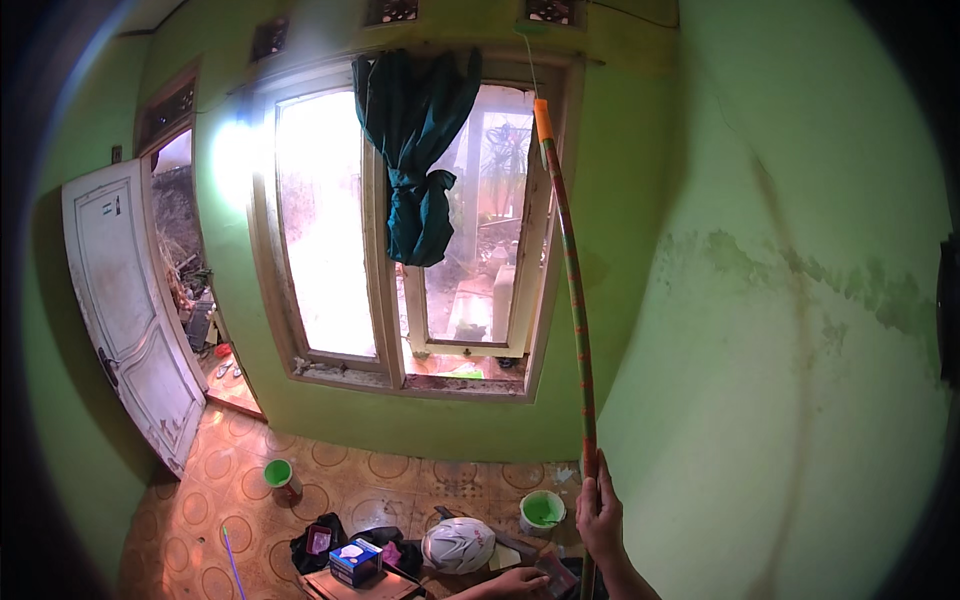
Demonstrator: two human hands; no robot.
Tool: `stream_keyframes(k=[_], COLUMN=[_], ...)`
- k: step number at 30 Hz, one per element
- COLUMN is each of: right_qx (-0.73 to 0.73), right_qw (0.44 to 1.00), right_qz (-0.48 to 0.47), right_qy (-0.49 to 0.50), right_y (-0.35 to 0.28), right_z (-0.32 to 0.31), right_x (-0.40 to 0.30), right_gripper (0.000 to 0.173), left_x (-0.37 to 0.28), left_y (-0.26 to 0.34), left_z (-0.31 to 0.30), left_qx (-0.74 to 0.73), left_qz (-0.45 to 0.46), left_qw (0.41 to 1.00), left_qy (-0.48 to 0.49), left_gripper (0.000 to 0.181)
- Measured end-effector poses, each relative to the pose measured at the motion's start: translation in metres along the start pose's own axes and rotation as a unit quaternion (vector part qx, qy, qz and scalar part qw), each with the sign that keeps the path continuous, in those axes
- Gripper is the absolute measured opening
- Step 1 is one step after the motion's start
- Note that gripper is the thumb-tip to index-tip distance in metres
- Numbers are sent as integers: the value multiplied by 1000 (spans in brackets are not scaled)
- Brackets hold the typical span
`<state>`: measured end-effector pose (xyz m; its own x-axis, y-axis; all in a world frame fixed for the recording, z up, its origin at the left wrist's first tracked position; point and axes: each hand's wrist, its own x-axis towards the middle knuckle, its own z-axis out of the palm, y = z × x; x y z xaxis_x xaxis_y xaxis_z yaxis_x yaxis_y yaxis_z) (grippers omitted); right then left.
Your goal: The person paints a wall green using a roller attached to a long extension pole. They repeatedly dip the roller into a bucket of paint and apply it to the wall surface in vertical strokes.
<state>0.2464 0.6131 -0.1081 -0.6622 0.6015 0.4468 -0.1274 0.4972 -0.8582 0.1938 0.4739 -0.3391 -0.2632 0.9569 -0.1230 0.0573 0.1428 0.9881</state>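
Observation:
A long pole point(576, 285) wrapped in a red and green pattern rises in front of me, with my right hand point(600, 517) closed around its lower part. At its upper end an orange handle point(542, 120) and a thin metal rod lead to a green paint roller point(532, 30), which is against the upper wall beneath a vent. My left hand point(521, 580) is low in the view, palm down with nothing seen in it, near a clear reddish plastic container point(556, 574). Whether it touches the container is unclear.
A tub of green paint point(541, 513), another green-filled container point(278, 474), a white helmet point(459, 545) and a blue box point(356, 562) stand on the tiled floor area. A knotted teal curtain point(420, 180) hangs before the window. The white door point(135, 315) is open at left.

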Motion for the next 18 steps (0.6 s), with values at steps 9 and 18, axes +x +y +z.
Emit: stream_keyframes(k=[9, 18], right_qx=[43, 15], right_qw=[994, 1000], right_qz=[97, -22], right_qy=[-29, -3], right_y=[-26, 27], right_z=[-6, -4], right_x=[4, -19], right_gripper=[46, 48], left_x=[-15, 0], left_y=[21, 5], left_z=[-3, 3], left_qx=[-34, 24], left_qz=[-62, -44], left_qw=[997, 999], left_qy=[-20, -21], left_gripper=[45, 42])
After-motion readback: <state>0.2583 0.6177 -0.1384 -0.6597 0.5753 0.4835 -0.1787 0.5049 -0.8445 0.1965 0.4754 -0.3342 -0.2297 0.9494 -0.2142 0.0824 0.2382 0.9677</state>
